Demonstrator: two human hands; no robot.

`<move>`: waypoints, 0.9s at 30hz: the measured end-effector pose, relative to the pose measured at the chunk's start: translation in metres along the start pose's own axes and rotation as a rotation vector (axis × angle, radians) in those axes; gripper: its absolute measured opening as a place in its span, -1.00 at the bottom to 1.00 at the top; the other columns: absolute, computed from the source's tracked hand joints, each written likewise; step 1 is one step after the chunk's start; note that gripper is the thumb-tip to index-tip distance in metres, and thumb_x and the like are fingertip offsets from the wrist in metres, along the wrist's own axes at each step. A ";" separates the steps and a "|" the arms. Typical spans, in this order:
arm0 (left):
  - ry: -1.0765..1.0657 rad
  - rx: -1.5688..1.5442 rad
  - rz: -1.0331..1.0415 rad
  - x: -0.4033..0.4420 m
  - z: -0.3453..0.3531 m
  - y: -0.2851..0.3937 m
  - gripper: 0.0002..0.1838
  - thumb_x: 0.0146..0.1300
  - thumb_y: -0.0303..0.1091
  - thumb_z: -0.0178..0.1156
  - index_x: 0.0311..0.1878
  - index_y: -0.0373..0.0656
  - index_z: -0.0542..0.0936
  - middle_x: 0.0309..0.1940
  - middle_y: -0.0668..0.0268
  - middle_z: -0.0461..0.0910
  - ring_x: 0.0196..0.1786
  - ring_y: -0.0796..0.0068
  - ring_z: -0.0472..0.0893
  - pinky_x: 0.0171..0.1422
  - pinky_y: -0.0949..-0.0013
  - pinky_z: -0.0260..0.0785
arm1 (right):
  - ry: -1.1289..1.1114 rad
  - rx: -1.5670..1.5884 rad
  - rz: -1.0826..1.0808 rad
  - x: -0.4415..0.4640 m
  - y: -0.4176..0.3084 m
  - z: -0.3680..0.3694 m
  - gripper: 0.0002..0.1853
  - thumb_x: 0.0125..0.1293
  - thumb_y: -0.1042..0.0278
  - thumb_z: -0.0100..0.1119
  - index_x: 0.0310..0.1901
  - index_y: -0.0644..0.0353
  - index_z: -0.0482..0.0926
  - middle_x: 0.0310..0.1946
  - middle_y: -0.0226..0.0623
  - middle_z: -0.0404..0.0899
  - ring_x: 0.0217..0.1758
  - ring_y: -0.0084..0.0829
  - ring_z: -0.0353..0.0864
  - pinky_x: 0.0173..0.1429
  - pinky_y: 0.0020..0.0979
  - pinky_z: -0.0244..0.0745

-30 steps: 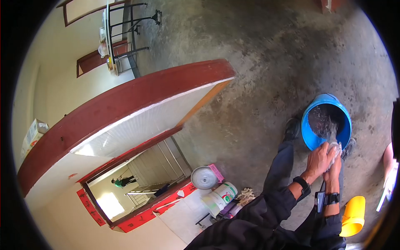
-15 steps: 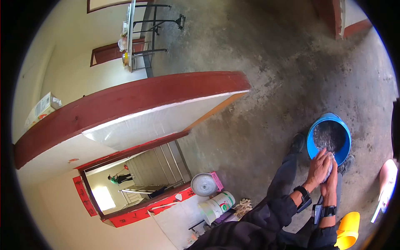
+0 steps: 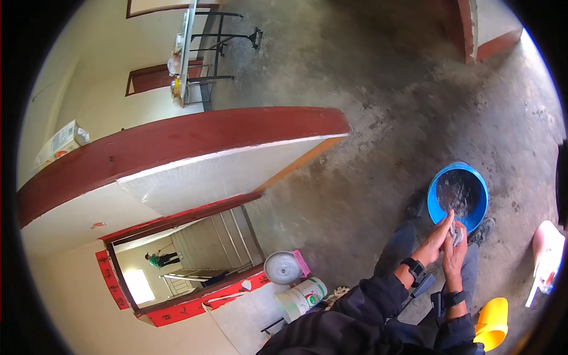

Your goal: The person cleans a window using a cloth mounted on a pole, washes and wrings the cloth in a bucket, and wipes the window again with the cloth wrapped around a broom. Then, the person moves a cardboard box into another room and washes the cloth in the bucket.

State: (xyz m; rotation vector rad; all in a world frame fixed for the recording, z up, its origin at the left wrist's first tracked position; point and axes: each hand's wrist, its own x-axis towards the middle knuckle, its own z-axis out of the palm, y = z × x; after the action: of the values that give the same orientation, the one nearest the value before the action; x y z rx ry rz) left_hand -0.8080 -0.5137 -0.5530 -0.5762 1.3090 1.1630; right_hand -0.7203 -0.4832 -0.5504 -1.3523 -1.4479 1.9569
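Observation:
A wet grey cloth (image 3: 456, 233) is pressed between my two hands, above the near rim of a blue bucket (image 3: 433, 212). My left hand (image 3: 436, 239) lies along its left side, fingers pointing toward the bucket. From the right, my right hand (image 3: 454, 254) is closed round the cloth, and part of it is hidden by the palms. Dark, rippled water (image 3: 458, 192) shows inside the bucket, which stands on the floor between my feet.
A yellow plastic container (image 3: 492, 322) and a pink object (image 3: 547, 242) lie to the right. At lower left are a round metal lid (image 3: 283, 268) and a white tub (image 3: 307, 296). A red-topped half wall (image 3: 236, 123) runs leftward. Another person (image 3: 163, 259) stands beyond the doorway.
My hands have turned on the cloth, the left fingers now straighter and pressed against the right hand. The view has shifted slightly, and the person beyond the doorway has changed posture.

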 end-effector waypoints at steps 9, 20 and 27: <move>0.004 -0.098 0.068 0.012 0.002 -0.019 -0.65 0.41 -0.11 0.00 0.05 -0.16 0.53 -0.07 0.32 0.57 -0.04 0.50 0.56 0.08 0.39 0.44 | 0.074 -0.461 -0.171 0.010 -0.027 -0.008 -0.78 0.35 0.31 0.05 -0.07 0.24 0.51 -0.17 -0.06 0.56 -0.10 -0.05 0.48 0.06 -0.19 0.35; 0.043 0.141 0.380 0.015 0.019 0.002 -0.75 0.41 -0.33 -0.10 -0.24 -0.23 0.55 -0.30 0.33 0.57 -0.24 0.58 0.50 -0.09 0.45 0.39 | 0.092 -0.340 -0.100 0.031 -0.041 -0.001 -0.80 0.42 0.31 -0.01 -0.26 0.27 0.50 -0.43 -0.15 0.49 -0.38 -0.26 0.47 -0.20 -0.34 0.40; 0.154 0.426 0.549 0.024 0.016 -0.018 -0.72 0.39 -0.33 -0.11 -0.26 -0.28 0.55 -0.35 0.24 0.59 -0.26 0.46 0.53 -0.11 0.38 0.39 | 0.129 -0.219 0.066 0.029 -0.030 -0.006 -0.73 0.45 0.25 -0.04 -0.29 0.27 0.53 -0.48 -0.30 0.50 -0.37 -0.58 0.41 -0.24 -0.42 0.39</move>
State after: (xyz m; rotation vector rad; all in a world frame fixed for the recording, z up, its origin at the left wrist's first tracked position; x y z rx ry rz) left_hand -0.7889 -0.4988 -0.5761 0.0168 1.8564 1.2330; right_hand -0.7370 -0.4463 -0.5378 -1.6071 -1.6114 1.7533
